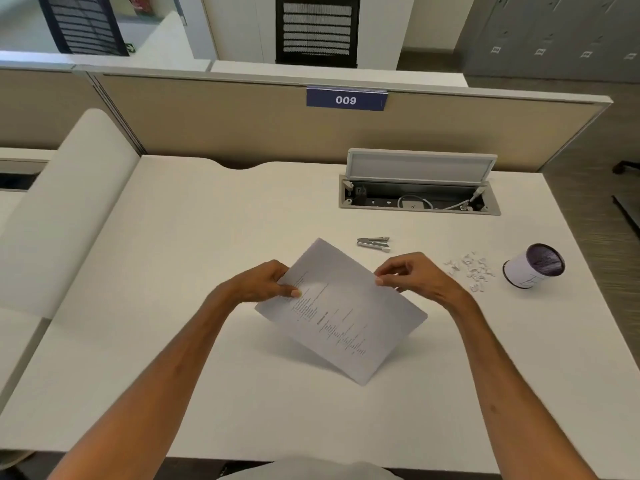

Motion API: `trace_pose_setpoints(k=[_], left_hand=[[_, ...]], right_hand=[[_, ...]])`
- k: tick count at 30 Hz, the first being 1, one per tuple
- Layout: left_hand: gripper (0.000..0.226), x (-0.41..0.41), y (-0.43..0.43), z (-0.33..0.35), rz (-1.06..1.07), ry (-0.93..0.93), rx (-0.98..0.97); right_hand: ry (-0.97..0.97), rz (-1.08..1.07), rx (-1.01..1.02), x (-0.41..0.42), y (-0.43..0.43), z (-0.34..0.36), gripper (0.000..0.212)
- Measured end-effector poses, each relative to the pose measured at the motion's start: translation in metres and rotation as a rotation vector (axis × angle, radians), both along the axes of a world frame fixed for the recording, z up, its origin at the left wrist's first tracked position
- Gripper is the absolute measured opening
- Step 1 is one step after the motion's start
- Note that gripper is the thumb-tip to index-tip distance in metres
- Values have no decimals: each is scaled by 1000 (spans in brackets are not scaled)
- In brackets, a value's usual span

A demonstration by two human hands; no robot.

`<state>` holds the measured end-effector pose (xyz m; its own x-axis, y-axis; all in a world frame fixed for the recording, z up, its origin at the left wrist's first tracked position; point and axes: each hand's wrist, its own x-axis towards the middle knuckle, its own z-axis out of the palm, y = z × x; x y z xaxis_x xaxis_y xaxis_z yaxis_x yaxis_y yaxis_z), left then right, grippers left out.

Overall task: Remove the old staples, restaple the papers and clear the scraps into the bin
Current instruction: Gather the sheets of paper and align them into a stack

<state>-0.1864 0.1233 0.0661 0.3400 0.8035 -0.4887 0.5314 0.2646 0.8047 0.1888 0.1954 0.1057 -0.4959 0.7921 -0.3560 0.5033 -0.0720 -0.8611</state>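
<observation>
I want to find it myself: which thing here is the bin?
Find the open cable tray sunk in the white desk. Nearer you and further right, beyond the pile of white scraps, sits the bin: the only round cup, white outside, dark mesh inside.

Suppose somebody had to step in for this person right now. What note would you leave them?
Left hand and right hand each pinch an edge of the papers, held tilted above the desk.
The metal staple tool lies behind them.
Scraps sit heaped on the desk beside the bin, not yet cleared.
Whether the papers are restapled cannot be seen.
Left: check the staple, bin the scraps.
</observation>
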Motion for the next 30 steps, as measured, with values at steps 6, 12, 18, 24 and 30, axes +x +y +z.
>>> trace_pose_setpoints(k=[6, 12, 18, 24, 30], left_hand=[[45, 17, 19, 27, -144, 6, -52], [43, 5, 3, 39, 246, -359, -76], [40, 38, -29, -5, 371, -542, -145], [33, 72, -42, -30, 575, -522, -92], [27, 78, -43, -53, 608, -436, -84]], right_hand=[[47, 1, -128, -36, -25, -3, 25], [333, -346, -275, -23, -47, -33, 30], [498, -599, -395, -19, -66, -61, 37], [458, -696, -495, -28, -89, -93, 39], [248, -649, -481, -23, -84, -109, 32]])
